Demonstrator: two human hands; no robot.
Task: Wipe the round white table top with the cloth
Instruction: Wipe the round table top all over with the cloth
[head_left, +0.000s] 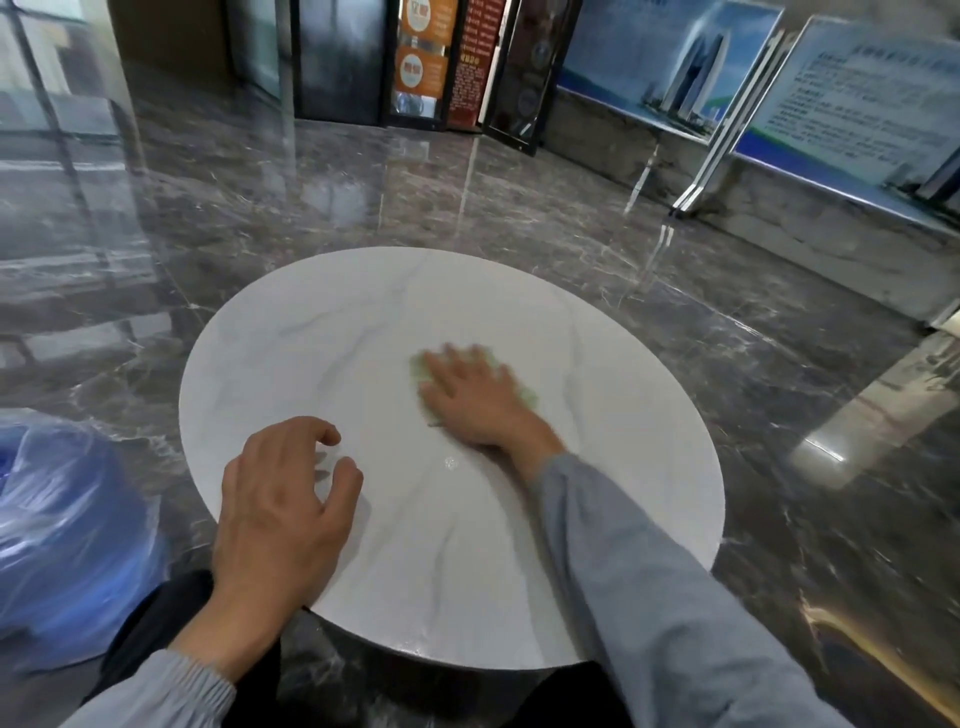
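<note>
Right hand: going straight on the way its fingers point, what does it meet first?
Nothing visible: the right hand, flat on the cloth, has only bare table top ahead, up to the far rim.

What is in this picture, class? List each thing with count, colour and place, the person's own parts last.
table top: one, round, white with grey veins, centre.
cloth: one, pale green, on the table top under the right hand.
plastic bag: one, blue, on the floor at left.
floor: dark glossy marble, all around.
display boards: two, blue and white, far right.
sign panels: two, orange and red, far centre.
left hand: one, fingers loosely curled, over the table top's near left.
right hand: one, flat on the cloth.
sleeves: two, grey-blue, bottom.
</note>
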